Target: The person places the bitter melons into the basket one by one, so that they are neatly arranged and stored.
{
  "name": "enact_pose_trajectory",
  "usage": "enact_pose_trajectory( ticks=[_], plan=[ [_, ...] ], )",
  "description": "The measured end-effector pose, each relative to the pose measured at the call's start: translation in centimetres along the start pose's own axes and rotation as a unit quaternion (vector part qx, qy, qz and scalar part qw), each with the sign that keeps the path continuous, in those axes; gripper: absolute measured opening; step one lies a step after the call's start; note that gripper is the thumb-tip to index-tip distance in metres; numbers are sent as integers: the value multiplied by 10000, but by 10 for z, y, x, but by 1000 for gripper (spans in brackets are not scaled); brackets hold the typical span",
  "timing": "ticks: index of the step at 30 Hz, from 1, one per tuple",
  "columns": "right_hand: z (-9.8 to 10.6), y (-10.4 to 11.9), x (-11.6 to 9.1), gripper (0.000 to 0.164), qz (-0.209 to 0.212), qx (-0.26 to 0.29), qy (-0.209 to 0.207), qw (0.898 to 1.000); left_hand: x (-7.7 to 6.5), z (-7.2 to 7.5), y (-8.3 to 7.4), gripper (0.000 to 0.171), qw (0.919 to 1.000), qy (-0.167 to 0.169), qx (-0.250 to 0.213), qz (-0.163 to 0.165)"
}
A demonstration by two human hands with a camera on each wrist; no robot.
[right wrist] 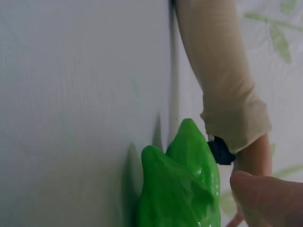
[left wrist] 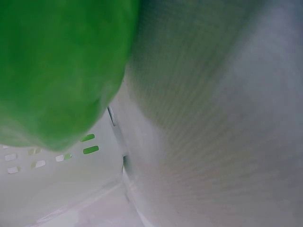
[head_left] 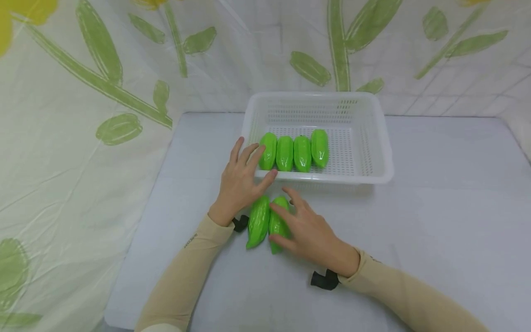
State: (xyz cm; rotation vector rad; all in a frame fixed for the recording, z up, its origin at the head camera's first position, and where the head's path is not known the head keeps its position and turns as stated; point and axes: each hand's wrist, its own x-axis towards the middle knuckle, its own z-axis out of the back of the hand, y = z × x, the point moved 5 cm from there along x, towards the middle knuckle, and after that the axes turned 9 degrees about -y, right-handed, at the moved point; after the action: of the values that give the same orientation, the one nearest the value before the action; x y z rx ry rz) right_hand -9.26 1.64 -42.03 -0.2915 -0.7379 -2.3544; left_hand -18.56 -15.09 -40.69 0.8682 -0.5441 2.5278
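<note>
Two glossy green, ridged, pointed vegetables lie side by side on the table, their exact kind unclear. My right hand (head_left: 309,230) is over the right vegetable (head_left: 278,226), fingers spread above it. In the right wrist view the thumb (right wrist: 265,194) stands beside the pair, apart from the nearer vegetable (right wrist: 173,194). My left hand (head_left: 240,182) has its fingers extended at the front left corner of the white basket (head_left: 348,179), just above the left vegetable (head_left: 258,221). A large green vegetable (left wrist: 61,66) fills the upper left of the left wrist view.
Inside the basket several similar green vegetables (head_left: 285,153) stand in a row toward the left. The basket sits at the back of the pale table (head_left: 435,193). Behind it hangs a white curtain (head_left: 257,60) with a green leaf pattern.
</note>
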Motion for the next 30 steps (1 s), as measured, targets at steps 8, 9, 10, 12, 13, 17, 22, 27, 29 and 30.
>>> enact_pose_trajectory(
  ticks=[8, 9, 10, 12, 13, 17, 22, 27, 29, 30],
  plan=[
    [-9, -2, -3, 75, -193, 161, 104, 9996, 0, 0, 1, 87, 10000, 71, -8, 41],
    [-10, -2, -3, 74, -202, 183, 102, 9996, 0, 0, 1, 87, 10000, 83, 2, 48],
    [-11, -2, -4, 74, -213, 199, 101, 9995, 0, -1, 1, 87, 9999, 95, 10, 56],
    [-13, -2, -4, 73, -231, 238, 104, 9994, 0, -1, 1, 86, 9999, 116, 26, 68],
    [-14, -2, -5, 73, -232, 266, 102, 9993, 0, -1, 1, 86, 9999, 124, 33, 73],
    [-17, -2, -5, 70, -207, 356, 101, 9991, 0, -1, 1, 85, 9999, 99, 22, 47],
    [-18, -2, -4, 65, -150, 424, 113, 9989, 0, -1, 1, 84, 10000, 70, -14, 27],
    [-17, -1, -3, 64, -88, 500, 115, 9986, 0, -1, 2, 80, 9999, 105, -20, 58],
    [-16, -1, -3, 64, -59, 507, 98, 9987, 0, -1, 2, 77, 9999, 100, -22, 49],
    [-16, 0, -3, 65, -37, 485, 85, 9988, 0, -1, 2, 76, 9999, 92, -24, 43]
  ],
)
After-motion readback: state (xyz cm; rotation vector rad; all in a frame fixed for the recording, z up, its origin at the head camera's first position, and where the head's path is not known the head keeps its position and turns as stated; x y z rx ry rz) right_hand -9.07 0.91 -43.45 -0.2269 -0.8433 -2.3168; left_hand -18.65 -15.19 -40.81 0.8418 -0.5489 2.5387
